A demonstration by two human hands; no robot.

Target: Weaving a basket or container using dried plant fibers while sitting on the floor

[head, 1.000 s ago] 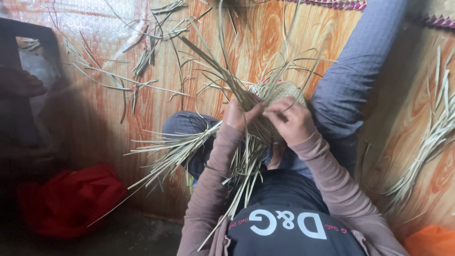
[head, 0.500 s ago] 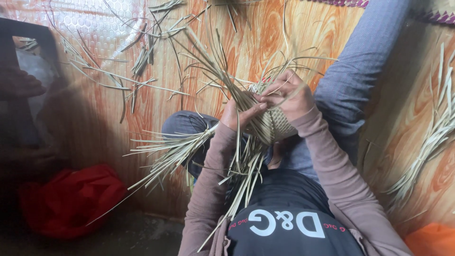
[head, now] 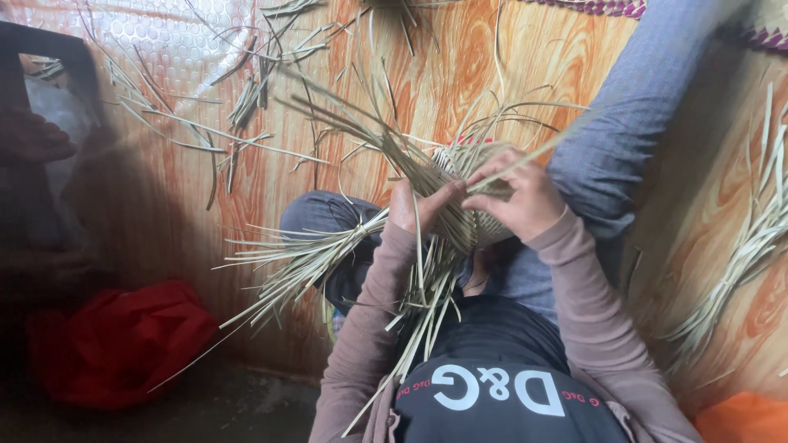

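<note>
Half-woven straw piece (head: 474, 215), pale tan, small checked weave visible on its rounded lower part, held in front of the person's lap, between the two hands and above the bent knees. Many loose straw strips (head: 328, 250) run out of it: a long bundle fans to the left and down across the left knee, a second set points up and left, a few thin ones arch upward and to the right. Left hand (head: 419, 207) closed around the piece on its left side, thumb laid across the strips, fingers wrapped behind and not visible. Right hand (head: 521, 197) on the right and top of the piece, fingers curled shut, pinching one thin strip that runs up and right from the fingertips. Both forearms in mauve-brown long sleeves (head: 587, 320). Legs in blue-grey trousers (head: 632, 139): right leg stretched up toward the top edge, left knee bent beneath the fanned bundle. Dark top with pale lettering at the bottom centre. Floor covering (head: 443, 57) with an orange wood-grain pattern under everything; scattered single straws (head: 246, 98) lie on it at upper left, well apart from the hands. A separate bunch of straw (head: 751, 246) lies on the floor at the right, apart from the woven piece. Red cloth bundle (head: 115, 344) at lower left in shadow; orange object (head: 743, 418) at the bottom right corner, kind not discernible. Dark blurred shape at far left, not identifiable.
</note>
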